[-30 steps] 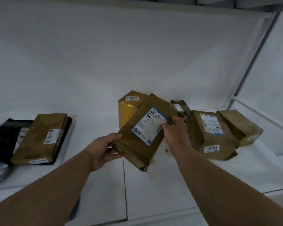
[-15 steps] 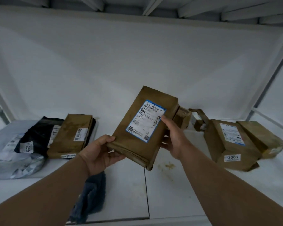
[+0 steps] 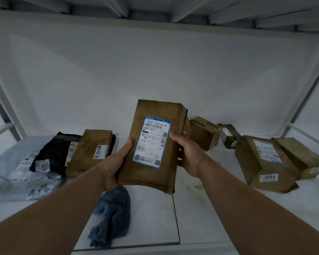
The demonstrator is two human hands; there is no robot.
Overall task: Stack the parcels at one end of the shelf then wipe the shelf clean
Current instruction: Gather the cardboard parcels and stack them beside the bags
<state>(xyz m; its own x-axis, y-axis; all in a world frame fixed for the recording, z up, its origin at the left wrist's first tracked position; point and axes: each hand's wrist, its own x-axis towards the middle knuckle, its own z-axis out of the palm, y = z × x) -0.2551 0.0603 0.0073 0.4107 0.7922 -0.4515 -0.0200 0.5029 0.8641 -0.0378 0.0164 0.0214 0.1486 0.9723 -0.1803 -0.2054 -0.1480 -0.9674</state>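
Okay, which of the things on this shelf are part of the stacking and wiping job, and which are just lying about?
Part of the job:
held brown parcel, in left hand and right hand
parcel marked 3003
brown parcel on the left pile
blue cloth
shelf

Lying about:
nothing that I can tell

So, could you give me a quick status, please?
Both hands, left and right, grip brown labelled parcel above shelf. Blue cloth lies below.

A flat brown paper parcel (image 3: pixel 156 144) with a blue-edged label is held upright above the white shelf (image 3: pixel 201 214), other brown parcels (image 3: pixel 261 162) lying right of it.
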